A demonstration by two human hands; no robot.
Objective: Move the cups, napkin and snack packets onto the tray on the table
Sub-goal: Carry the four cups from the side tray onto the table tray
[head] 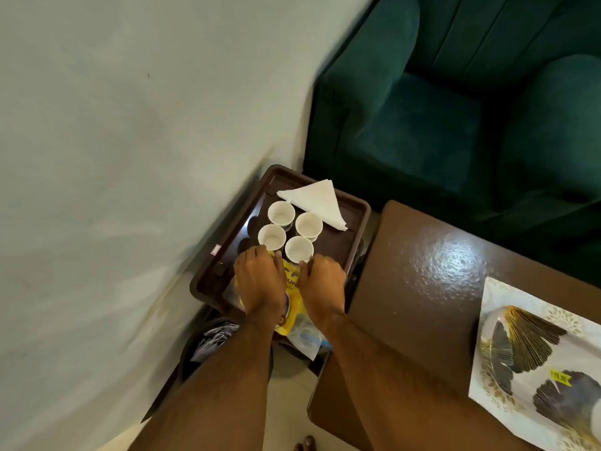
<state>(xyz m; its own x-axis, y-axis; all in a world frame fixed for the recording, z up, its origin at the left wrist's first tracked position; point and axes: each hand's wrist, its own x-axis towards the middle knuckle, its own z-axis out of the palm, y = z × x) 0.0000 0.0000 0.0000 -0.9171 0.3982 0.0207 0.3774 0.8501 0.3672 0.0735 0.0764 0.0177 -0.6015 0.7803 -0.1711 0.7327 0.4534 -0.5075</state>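
Tray [357, 219]: both hands palm-down on snack packets [292, 307].

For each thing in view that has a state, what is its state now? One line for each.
Four white paper cups: upright, empty, grouped on the tray.
White folded napkin: lying flat at the tray's far end.
Dark brown plastic tray: loaded.
Yellow snack packet: on the tray's near edge, under both hands.
Left hand: pressing on the packet.
Right hand: curled, on the packet.

4 cups [289, 231] on tray [356, 229], napkin [317, 201] behind, packets [291, 289] in front.
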